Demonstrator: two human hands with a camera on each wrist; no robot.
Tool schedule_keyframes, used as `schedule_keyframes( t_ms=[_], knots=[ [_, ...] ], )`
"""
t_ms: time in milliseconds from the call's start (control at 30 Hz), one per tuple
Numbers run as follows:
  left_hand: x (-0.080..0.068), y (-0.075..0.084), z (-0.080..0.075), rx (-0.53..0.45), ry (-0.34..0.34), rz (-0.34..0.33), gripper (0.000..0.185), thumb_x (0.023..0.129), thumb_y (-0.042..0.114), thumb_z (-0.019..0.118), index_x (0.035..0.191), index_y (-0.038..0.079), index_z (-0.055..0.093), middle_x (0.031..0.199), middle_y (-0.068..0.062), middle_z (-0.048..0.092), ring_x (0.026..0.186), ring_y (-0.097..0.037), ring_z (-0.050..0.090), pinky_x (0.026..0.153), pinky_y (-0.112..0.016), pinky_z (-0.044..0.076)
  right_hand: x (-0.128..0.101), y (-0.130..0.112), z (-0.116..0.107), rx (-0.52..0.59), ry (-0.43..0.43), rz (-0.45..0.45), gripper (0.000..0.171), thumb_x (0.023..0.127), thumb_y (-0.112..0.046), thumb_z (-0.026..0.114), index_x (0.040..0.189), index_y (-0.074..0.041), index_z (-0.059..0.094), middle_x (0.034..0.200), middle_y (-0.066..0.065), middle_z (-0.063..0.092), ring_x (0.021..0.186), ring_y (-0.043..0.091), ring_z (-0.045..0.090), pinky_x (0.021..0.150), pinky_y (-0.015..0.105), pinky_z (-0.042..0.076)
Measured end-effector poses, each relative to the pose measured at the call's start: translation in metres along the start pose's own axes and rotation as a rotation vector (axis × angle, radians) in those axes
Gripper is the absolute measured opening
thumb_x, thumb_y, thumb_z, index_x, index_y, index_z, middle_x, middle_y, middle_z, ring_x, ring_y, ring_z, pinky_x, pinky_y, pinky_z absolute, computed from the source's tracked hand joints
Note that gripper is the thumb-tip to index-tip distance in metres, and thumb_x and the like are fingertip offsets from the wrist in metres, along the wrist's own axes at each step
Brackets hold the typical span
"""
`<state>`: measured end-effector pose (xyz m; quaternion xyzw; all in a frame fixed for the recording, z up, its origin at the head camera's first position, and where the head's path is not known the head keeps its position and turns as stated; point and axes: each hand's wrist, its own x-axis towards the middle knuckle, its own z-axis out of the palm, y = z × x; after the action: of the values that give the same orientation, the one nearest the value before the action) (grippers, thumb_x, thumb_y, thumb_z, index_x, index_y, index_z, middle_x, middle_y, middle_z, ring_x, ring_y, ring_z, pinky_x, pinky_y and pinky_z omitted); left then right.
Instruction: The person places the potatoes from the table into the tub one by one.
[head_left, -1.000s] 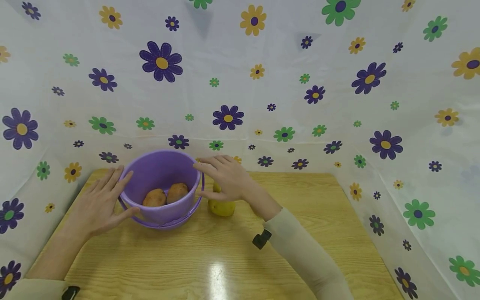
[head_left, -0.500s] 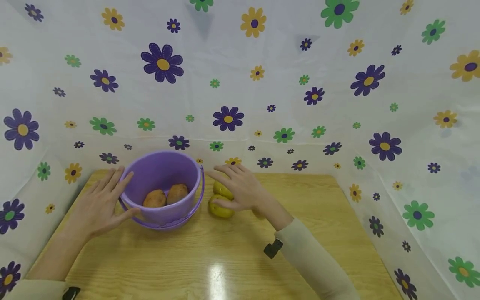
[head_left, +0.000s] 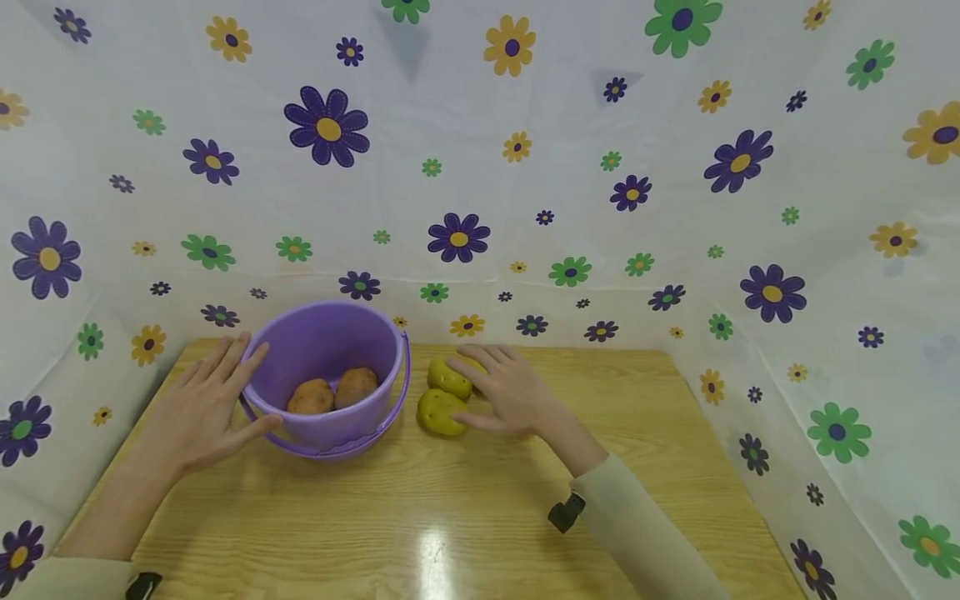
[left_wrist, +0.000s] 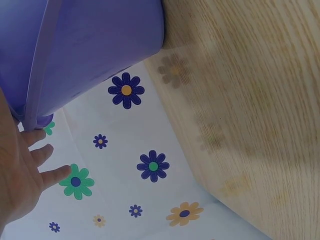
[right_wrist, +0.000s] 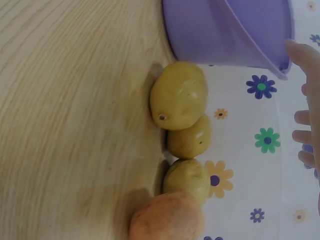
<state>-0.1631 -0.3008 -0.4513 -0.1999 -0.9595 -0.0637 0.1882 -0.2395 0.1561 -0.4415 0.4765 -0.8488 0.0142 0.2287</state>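
The right hand (head_left: 506, 390) is over a cluster of potatoes, its fingers extended and thumb apart; whether it touches them I cannot tell. It hides part of the cluster from the head view. The front yellow potato (head_left: 439, 412) lies just beside another yellow potato (head_left: 447, 378); the right wrist view also shows a third, with a reddish-brown potato (right_wrist: 167, 219) at the end of the row. The left hand (head_left: 197, 408), fingers straight and slightly spread, rests against the side of the purple bucket (head_left: 315, 430). Two brown potatoes (head_left: 311, 397) sit inside. The bucket's lowered handle (head_left: 407, 375) stands between it and the yellow potatoes. All this is on the wooden worktop (head_left: 637, 408), backed by a flowered sheet (head_left: 570, 133).
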Motion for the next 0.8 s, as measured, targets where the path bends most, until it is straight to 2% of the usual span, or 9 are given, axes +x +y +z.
schedule_keyframes(
  t_ms=[67, 200, 333, 633, 800],
  knots=[
    [0.0, 0.0, 0.0, -0.001, 0.0, -0.001, 0.106, 0.089, 0.066, 0.069, 0.169, 0.012, 0.026, 0.176, -0.021, 0.021, 0.166, -0.038, 0.018, 0.125, -0.064, 0.031, -0.006, 0.001, 0.001, 0.0, -0.026, 0.016, 0.079, 0.095, -0.066, 0.06, 0.154, -0.013, 0.053, 0.155, 0.015, 0.058, 0.139, 0.034, 0.059, 0.116, 0.051, 0.051],
    [0.001, 0.0, 0.0, 0.0, -0.003, 0.003, 0.106, 0.09, 0.069, 0.067, 0.169, 0.012, 0.025, 0.176, -0.022, 0.021, 0.166, -0.039, 0.017, 0.121, -0.067, 0.034, -0.016, 0.004, 0.004, 0.001, -0.035, 0.036, 0.082, 0.093, -0.065, 0.063, 0.154, -0.012, 0.052, 0.155, 0.015, 0.058, 0.138, 0.033, 0.06, 0.116, 0.051, 0.051],
    [0.001, -0.001, 0.001, 0.0, -0.007, 0.001, 0.106, 0.091, 0.071, 0.065, 0.169, 0.012, 0.025, 0.176, -0.022, 0.02, 0.166, -0.038, 0.014, 0.122, -0.068, 0.033, -0.025, 0.006, 0.008, 0.014, -0.056, 0.069, 0.085, 0.089, -0.064, 0.069, 0.155, -0.013, 0.051, 0.155, 0.016, 0.058, 0.135, 0.034, 0.061, 0.115, 0.052, 0.052],
    [0.002, 0.0, -0.001, -0.001, -0.009, 0.001, 0.105, 0.091, 0.071, 0.064, 0.168, 0.011, 0.026, 0.175, -0.023, 0.022, 0.166, -0.039, 0.016, 0.121, -0.068, 0.034, -0.045, 0.008, 0.017, 0.006, -0.109, 0.117, 0.088, 0.087, -0.063, 0.074, 0.155, -0.013, 0.051, 0.151, 0.017, 0.06, 0.135, 0.036, 0.061, 0.112, 0.054, 0.054],
    [0.001, 0.0, -0.001, 0.002, -0.011, -0.003, 0.105, 0.091, 0.071, 0.064, 0.169, 0.011, 0.026, 0.176, -0.022, 0.022, 0.166, -0.039, 0.015, 0.119, -0.07, 0.036, -0.055, 0.011, 0.022, -0.014, -0.146, 0.143, 0.086, 0.088, -0.065, 0.071, 0.156, -0.016, 0.05, 0.154, 0.016, 0.057, 0.137, 0.036, 0.06, 0.114, 0.053, 0.052]
  ],
)
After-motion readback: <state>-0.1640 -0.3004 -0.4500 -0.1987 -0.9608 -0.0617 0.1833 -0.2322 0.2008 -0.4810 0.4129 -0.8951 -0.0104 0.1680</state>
